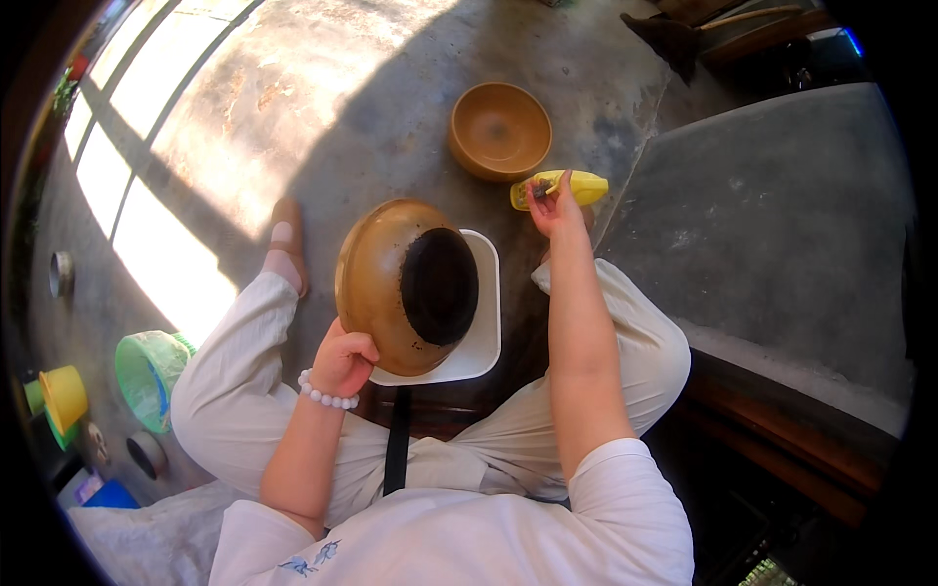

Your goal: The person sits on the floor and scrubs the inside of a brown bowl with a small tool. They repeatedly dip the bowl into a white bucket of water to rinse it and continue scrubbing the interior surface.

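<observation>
My left hand (344, 360) grips the lower rim of a gold-brown round pot (374, 286), which is tilted so its underside shows. The pot's flat base (440, 287) is black, with dark specks around its edge. Beneath it, between my legs, lies a white rectangular tub (485, 293), partly covered by the pot. My right hand (555, 209) is stretched forward with a small dark wad (542, 189), apparently a scouring pad, in its fingers. It overlaps a yellow plastic bottle (588, 188); whether it touches the bottle is hard to tell.
A brown bowl (500, 130) stands just beyond the bottle on the concrete floor (396, 139). To my right is a raised grey slab (769, 212). Green basket (143, 381), yellow bucket (64, 395) and metal tins (146, 454) are at left. A broom (663, 40) lies at far right.
</observation>
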Demonstrator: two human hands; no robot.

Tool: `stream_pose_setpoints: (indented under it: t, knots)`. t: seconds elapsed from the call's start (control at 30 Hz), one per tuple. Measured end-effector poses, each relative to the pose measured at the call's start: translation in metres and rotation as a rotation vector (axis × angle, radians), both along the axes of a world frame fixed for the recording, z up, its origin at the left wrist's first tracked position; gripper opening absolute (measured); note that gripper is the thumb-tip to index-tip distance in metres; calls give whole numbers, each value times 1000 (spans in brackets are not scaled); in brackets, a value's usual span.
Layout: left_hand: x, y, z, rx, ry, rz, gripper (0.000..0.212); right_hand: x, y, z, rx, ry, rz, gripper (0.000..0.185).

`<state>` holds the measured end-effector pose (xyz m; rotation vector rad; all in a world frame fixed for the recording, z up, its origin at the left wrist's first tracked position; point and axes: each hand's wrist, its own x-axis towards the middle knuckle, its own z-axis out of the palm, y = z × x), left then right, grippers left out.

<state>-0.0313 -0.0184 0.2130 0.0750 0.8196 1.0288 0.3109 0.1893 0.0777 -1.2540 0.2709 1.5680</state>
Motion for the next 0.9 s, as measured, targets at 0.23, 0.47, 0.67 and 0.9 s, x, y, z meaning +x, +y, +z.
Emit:
stream_pose_setpoints:
  t: [0.23, 0.47, 0.67, 0.9]
  knots:
    - [1, 1, -1, 1, -8, -7, 54, 5, -1, -1, 65, -11, 12, 48]
    - [2, 0, -5, 5, -32, 2, 59, 5, 0, 10, 4, -89, 121, 44]
    - [5, 3, 2, -1, -34, 2, 60, 9, 1, 11, 16, -102, 144, 54]
    - [4, 3, 0, 22, -39, -11, 59, 5, -2, 5, 48, -110, 195, 54]
